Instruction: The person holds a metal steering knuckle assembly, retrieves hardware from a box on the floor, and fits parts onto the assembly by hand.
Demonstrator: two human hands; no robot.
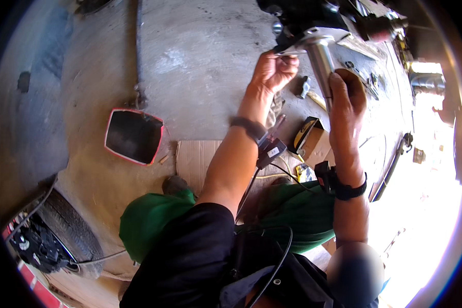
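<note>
A shiny metal shaft (pixel 321 64) slants down from a flat flange plate (pixel 318 35) under a dark machine part (pixel 305 13) at the top. Around the shaft's lower end are the fingers of my right hand (pixel 348 95), closed on it. My left hand (pixel 276 73) is palm up by the left edge of the plate, its fingers curled in and touching that edge. Whatever is between those fingers is hidden.
A red-rimmed dark container (pixel 133 136) sits on the concrete floor at left. Beneath my arms are a hammer (pixel 305 87), an open carton (pixel 315 142) and flattened cardboard (pixel 192 156). Cables hang across my lap. A tyre (pixel 69 231) lies lower left.
</note>
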